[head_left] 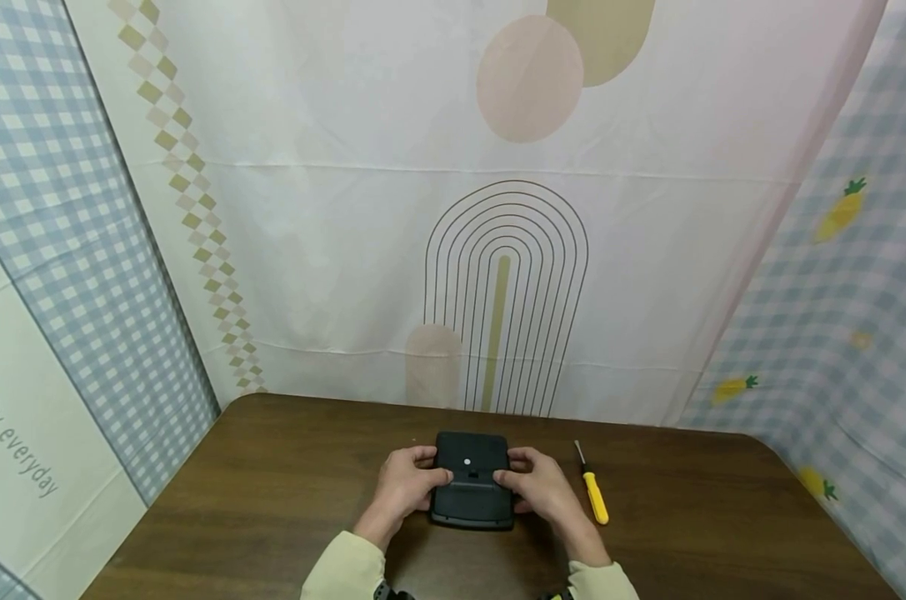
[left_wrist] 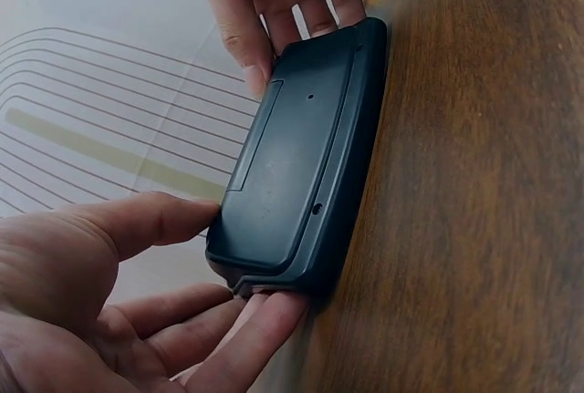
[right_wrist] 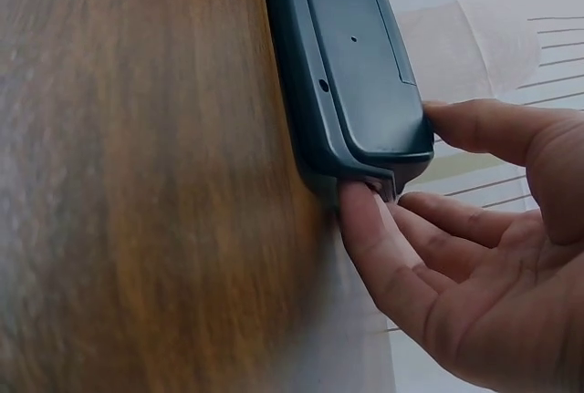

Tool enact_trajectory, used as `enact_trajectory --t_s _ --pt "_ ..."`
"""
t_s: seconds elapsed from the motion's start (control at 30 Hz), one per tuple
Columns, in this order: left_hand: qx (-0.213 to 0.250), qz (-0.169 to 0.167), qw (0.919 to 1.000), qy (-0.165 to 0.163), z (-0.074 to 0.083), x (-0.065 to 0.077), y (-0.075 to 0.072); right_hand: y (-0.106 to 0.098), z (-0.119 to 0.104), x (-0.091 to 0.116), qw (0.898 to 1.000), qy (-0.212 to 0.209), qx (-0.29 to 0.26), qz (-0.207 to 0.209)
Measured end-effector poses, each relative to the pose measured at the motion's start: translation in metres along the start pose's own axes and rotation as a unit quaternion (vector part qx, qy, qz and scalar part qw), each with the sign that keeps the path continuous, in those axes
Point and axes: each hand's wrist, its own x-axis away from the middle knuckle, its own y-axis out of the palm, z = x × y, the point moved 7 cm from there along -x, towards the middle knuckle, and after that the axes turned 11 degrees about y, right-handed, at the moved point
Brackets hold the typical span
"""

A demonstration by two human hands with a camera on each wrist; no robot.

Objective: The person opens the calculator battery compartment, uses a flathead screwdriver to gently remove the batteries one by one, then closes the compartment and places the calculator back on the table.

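Observation:
A black plastic device (head_left: 471, 502), which looks like a desk calculator turned back up, is on or close over the table in the head view. Its back shows a white dot, small screw holes and a cover seam; its front is hidden. My left hand (head_left: 406, 485) grips the left side, thumb on the back edge and fingers at the underside. On the opposite side my right hand (head_left: 544, 485) holds it the same way. Both wrist views show the calculator's edge (left_wrist: 301, 147) tilted between thumbs and fingers.
To the right of the right hand lies a screwdriver (head_left: 595, 498) with a yellow handle, its metal tip pointing away. The brown wooden table (head_left: 302, 475) ends at a patterned white cloth (head_left: 332, 250) behind. Blue checked cloths hang at both sides.

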Motion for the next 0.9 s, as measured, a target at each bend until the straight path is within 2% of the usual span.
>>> enact_trajectory --t_s 0.4,0.9 --pt "-0.047 0.031 0.9984 -0.002 0.0011 0.0002 -0.0007 -0.0002 0.0005 0.001 1.0 -0.005 -0.002 0.013" --pt "-0.083 0.044 0.9956 -0.002 0.0013 0.0001 -0.0013 0.0017 -0.001 0.003 1.0 -0.009 0.012 0.02"
